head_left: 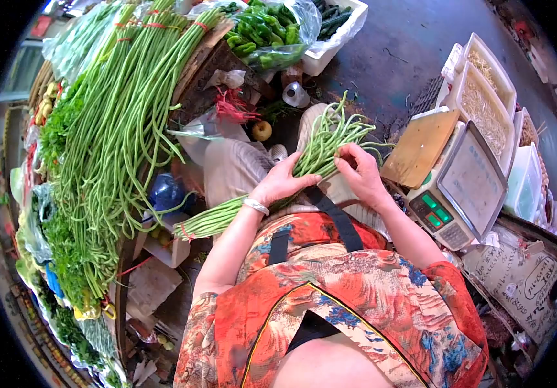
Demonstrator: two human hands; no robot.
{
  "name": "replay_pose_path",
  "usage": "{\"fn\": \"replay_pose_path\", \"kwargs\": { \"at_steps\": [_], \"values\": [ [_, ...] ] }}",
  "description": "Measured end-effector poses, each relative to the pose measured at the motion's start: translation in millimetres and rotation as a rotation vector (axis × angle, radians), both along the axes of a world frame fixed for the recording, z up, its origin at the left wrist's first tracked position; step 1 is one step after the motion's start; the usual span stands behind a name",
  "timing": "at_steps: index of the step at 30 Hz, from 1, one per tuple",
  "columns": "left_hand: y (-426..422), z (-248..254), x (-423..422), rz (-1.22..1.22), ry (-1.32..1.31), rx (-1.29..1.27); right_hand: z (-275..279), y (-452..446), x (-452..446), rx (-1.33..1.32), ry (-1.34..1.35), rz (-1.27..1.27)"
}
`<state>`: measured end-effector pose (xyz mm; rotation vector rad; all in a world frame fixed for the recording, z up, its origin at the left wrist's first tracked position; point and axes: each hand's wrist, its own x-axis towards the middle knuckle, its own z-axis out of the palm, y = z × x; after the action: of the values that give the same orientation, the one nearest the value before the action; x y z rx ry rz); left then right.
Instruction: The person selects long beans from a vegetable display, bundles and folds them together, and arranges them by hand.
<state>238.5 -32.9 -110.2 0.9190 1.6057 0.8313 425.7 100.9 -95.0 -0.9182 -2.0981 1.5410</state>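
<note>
The left hand (282, 185) holds a bunch (324, 145) of long green beans, its fingers closed around the middle and the thumb laid across the top. The bunch lies slantwise over the person's lap, loose ends up and to the right, the other end down to the left, where a red band (185, 231) rings it. A bracelet (256, 206) circles the left wrist. The right hand (361, 174) is at the right edge of the bunch, thumb and forefinger narrowly apart; whether they pinch a bean I cannot tell.

To the left, a big heap (120, 123) of beans, tied in places with red bands, hangs over the edge of the table. Beyond the lap are an onion (262, 130), red string (234, 105) and a bag of peppers (265, 31). To the right stand a scale (472, 181), a wooden board (423, 145) beside it, and tubs of sprouts (483, 110).
</note>
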Motion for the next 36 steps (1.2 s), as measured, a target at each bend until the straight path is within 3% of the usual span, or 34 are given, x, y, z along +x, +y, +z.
{"fn": "replay_pose_path", "kwargs": {
  "at_steps": [26,36],
  "values": [
    [3.1,0.7,2.9,0.01,0.057,0.015,-4.8,5.7,6.9,-0.23,0.098,-0.044],
    [1.7,-3.7,3.0,0.008,0.095,0.01,-2.5,14.7,10.1,-0.296,0.001,-0.014]
  ]
}}
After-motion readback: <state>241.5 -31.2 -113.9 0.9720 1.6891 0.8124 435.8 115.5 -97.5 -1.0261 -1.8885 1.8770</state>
